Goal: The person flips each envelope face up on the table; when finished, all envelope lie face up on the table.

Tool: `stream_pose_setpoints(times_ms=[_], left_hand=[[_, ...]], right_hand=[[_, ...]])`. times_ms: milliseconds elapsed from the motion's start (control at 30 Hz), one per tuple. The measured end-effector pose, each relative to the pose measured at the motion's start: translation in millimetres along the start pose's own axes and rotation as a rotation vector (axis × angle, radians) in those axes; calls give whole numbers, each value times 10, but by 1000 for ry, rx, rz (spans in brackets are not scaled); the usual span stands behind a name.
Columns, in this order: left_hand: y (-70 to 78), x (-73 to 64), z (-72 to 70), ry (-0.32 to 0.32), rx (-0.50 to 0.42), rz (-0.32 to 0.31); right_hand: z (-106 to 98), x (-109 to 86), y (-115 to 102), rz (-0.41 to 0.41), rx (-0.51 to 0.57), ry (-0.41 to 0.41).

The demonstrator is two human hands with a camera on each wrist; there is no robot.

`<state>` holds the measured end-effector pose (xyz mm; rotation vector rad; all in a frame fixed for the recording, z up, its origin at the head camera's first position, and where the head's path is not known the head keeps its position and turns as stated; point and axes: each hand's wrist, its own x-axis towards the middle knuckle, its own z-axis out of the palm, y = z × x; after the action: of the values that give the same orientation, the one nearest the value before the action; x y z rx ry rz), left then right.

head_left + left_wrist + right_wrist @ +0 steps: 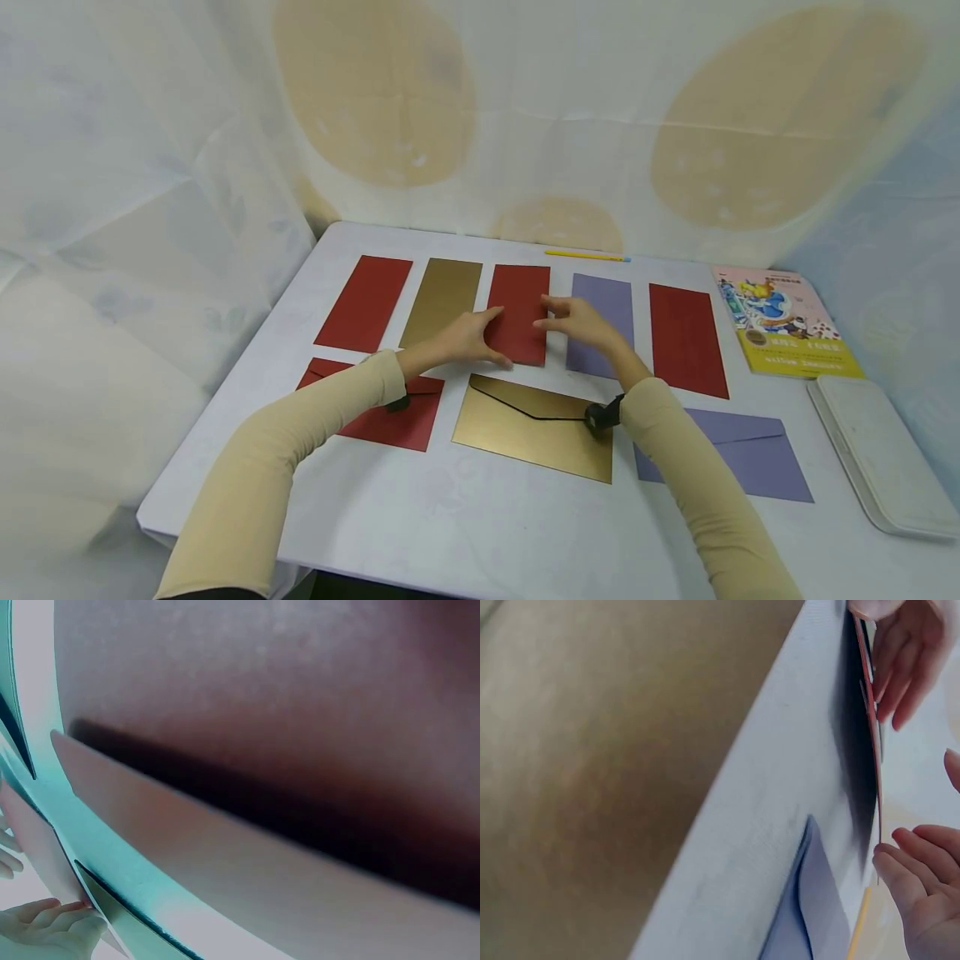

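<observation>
In the head view both hands meet a red envelope [519,333], the middle one of the far row, plain side up. On its left side my left hand [456,337] has thumb and fingers spread, fingertips right at the edge and near corner. Across from it, my right hand [585,323] reaches in with fingertips over the right edge. The right wrist view shows this envelope edge-on with a dark shadow beneath. There my right hand [926,874] has nearly straight fingers, thumb apart. Beneath the right wrist lies a gold envelope [525,442] with a dark-lined flap.
Flanking are a gold envelope [442,300], a purple one [603,312] and red ones [363,304] [686,337]. Nearer lie flapped red [405,425] and purple [765,462] envelopes. A pencil [585,255], a book [780,321] and a white case [885,454] are also there.
</observation>
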<state>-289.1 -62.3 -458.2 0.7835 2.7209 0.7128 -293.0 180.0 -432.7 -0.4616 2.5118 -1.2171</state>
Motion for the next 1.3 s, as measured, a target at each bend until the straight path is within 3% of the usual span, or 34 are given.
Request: stream_pose_setpoints(times_ms=[200,400,633,900,1133,1300], left_hand=[[1,13,7,-3,17,27],[64,37,21,1,24,93],[157,75,79,-38,0,132],[137,63,71,15,-2,151],[62,7,59,11,33,108],[13,-20,54,22,37,96]], right_hand=[[-75,-77,-88,-37,28,3],[-113,-137,-156,-66,65,1],[-83,-195,-182,-116,-2,3],[-80,-196,-109,-89,-25,-3],[-65,-139,-53,-26,-154,-3],[-53,-94,-33,17,-186,-7]])
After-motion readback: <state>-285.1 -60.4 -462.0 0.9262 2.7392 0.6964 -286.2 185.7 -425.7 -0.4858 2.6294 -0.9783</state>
